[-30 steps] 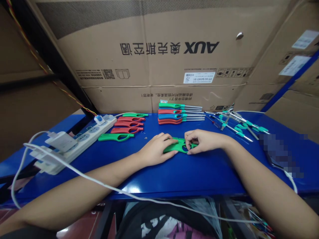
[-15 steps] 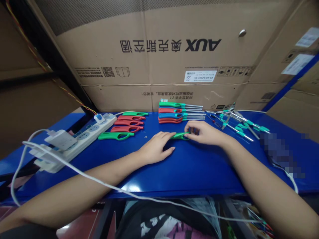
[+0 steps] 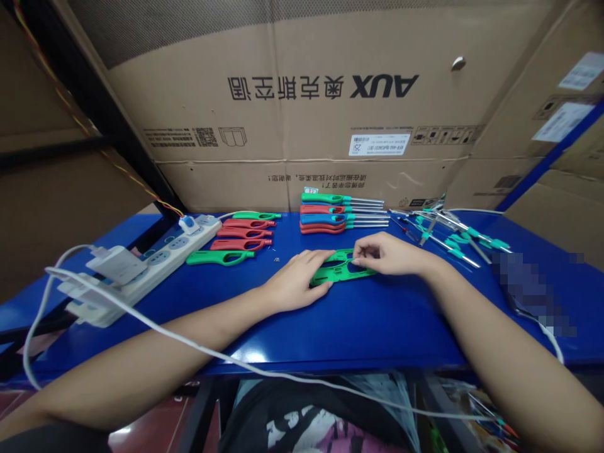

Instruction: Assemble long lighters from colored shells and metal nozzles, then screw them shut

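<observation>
Two green plastic half shells (image 3: 346, 272) lie side by side on the blue table, their inner sides showing. My left hand (image 3: 296, 280) holds their left ends between thumb and fingers. My right hand (image 3: 391, 253) is closed at their right part, thumb and index finger pinched over the shells; whatever is between the fingertips is too small to make out. Behind the hands lies a stack of assembled lighters (image 3: 323, 219) in green, red and blue with metal tubes. Left of them, red and green handles (image 3: 243, 244) lie in a row.
A white power strip (image 3: 163, 258) with plugs stands at the left, its white cable (image 3: 198, 348) crossing the front. Metal rods with teal parts (image 3: 455, 242) lie at the right, near a blurred dark object (image 3: 531, 292). Cardboard (image 3: 302, 113) rises behind.
The green piece has gone from a narrow closed shape to two halves spread open side by side. My right hand has shifted slightly; my left hand stays nearly in place.
</observation>
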Available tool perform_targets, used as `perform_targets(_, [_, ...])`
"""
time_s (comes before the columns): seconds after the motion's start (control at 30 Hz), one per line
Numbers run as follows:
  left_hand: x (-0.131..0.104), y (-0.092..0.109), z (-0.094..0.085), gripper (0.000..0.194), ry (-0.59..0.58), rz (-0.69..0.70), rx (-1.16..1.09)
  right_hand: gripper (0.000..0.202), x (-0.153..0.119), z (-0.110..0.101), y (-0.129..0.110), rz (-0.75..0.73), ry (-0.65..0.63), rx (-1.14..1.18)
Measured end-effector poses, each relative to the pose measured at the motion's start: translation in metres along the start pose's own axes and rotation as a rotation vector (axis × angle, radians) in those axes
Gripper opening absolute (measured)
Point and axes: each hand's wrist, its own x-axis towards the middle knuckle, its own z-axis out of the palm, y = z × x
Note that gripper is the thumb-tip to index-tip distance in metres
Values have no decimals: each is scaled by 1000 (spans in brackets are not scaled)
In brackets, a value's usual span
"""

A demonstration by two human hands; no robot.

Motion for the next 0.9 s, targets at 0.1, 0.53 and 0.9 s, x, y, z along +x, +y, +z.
perform_targets(0.1, [0,0,0,52,-14,8,15,29,-1,1,-3,33,-78,43])
perform_targets(0.53, [-1,-1,0,37,-47,22,77,30,-2,-2,-1,67,-143,-75])
perform_targets(0.9, [0,6,-6,35,-21,60,171,33,-3,-35,42,435,672,-404])
